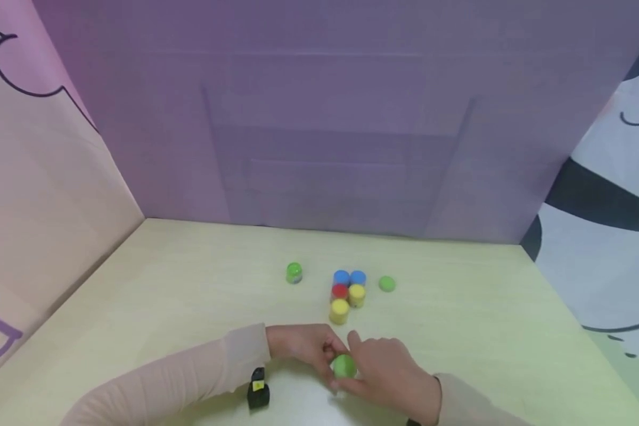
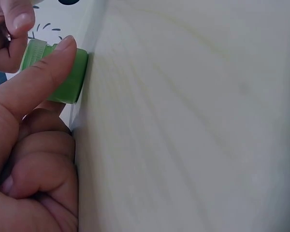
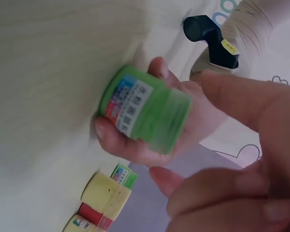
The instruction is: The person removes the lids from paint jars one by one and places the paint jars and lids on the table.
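My left hand [image 1: 305,348] [image 2: 31,159] grips an upright green jar [image 1: 344,367] [image 2: 70,82] [image 3: 135,104] low on its sides, between thumb and finger, on the tabletop. The right wrist view shows a printed label on the jar and a clear neck without a lid. My right hand [image 1: 391,371] [image 3: 246,154] is beside the jar's neck, thumb and index finger spread on either side of it. A gap shows between those fingertips and the neck in the right wrist view; the other fingers are bent.
Beyond the hands stand two blue-topped jars [image 1: 341,278] [image 1: 358,278], a red one [image 1: 339,292] and two yellow ones [image 1: 357,294] [image 1: 339,312]. A green jar [image 1: 294,273] is farther left, a flat green lid [image 1: 387,284] farther right. A black device [image 1: 258,390] sits by the left cuff.
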### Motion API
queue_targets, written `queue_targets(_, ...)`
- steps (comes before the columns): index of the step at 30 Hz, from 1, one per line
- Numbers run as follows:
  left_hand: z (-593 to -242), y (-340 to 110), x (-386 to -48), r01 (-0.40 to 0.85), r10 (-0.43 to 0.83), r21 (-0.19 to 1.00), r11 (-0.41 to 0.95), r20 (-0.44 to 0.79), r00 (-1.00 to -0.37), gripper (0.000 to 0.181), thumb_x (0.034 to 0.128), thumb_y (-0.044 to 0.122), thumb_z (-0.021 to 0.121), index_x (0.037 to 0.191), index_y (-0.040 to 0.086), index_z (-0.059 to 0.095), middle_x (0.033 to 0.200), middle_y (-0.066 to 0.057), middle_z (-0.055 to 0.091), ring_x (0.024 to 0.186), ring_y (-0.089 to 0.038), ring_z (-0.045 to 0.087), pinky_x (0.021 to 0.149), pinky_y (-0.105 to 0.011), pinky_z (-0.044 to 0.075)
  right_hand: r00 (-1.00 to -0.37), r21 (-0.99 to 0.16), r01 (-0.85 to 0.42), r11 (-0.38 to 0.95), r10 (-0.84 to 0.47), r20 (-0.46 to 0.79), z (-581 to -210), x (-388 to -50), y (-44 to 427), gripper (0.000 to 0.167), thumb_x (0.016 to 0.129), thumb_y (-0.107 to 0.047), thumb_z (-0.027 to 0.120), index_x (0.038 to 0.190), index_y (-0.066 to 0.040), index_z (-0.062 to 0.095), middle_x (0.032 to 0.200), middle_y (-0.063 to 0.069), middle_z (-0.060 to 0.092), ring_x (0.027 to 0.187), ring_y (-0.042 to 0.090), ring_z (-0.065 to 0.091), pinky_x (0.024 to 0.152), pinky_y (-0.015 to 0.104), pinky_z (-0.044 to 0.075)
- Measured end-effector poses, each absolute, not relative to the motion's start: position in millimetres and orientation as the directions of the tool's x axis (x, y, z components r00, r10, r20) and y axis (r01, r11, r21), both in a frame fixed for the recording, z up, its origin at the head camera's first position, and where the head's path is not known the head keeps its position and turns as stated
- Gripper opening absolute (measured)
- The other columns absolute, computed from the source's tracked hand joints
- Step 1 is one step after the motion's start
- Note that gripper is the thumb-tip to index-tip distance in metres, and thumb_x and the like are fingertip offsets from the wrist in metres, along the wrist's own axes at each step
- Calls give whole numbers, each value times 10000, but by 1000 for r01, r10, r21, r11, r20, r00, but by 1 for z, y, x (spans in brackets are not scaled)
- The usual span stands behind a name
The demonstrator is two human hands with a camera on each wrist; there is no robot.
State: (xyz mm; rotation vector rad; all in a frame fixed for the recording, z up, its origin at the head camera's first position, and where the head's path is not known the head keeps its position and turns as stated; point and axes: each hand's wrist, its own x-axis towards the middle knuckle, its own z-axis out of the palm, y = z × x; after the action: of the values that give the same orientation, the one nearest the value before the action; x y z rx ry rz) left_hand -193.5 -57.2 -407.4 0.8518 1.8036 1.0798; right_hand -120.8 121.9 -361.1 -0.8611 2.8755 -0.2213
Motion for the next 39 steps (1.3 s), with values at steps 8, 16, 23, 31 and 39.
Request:
queue_targets(8, -406, -56, -193, 104, 836, 902, 419, -338, -433, 350, 750, -55, 713, 1072, 83, 695, 554, 48, 439, 519, -68, 331, 571, -171, 347, -853, -143, -503, 852, -516, -72, -362, -120, 116, 461, 820, -578, 609, 768, -128, 520, 560, -63, 394, 460, 84, 353, 422, 230, 290)
queue_targets(16, -404, -57, -194, 107, 843, 907, 408, -329, -425, 349, 758, -66, 704, 1086, 49, 683, 527, 53, 397, 494, -65, 307, 539, -174, 317, -857, -112, -499, 859, -509, -87, -362, -122, 112, 448, 821, -549, 629, 727, -124, 520, 549, -53, 397, 451, 93, 358, 420, 237, 299)
queue_targets(23, -405, -58, -193, 94, 852, 914, 395, -326, -409, 358, 753, -60, 707, 1089, 60, 677, 562, 50, 428, 532, -69, 341, 572, -171, 346, -855, -140, -495, 857, -509, -97, -361, -121, 111, 413, 813, -513, 649, 776, -113, 550, 544, -56, 400, 446, 84, 353, 415, 229, 299)
queue_targets(31, -408, -58, -192, 128, 850, 908, 399, -314, -422, 285, 736, -22, 738, 999, 79, 694, 532, 66, 422, 508, -49, 348, 565, -152, 344, -830, -141, -522, 841, -539, -141, -359, -121, 112, 285, 808, -375, 679, 833, -112, 570, 556, -65, 408, 466, 75, 362, 425, 217, 311)
queue_targets(39, -408, -58, -194, 129, 852, 907, 401, -317, -416, 253, 744, -21, 732, 978, 66, 689, 533, 69, 420, 512, -48, 353, 562, -153, 338, -824, -128, -536, 834, -550, -131, -360, -120, 113, 274, 802, -351, 691, 848, -107, 574, 556, -69, 406, 466, 67, 361, 423, 209, 309)
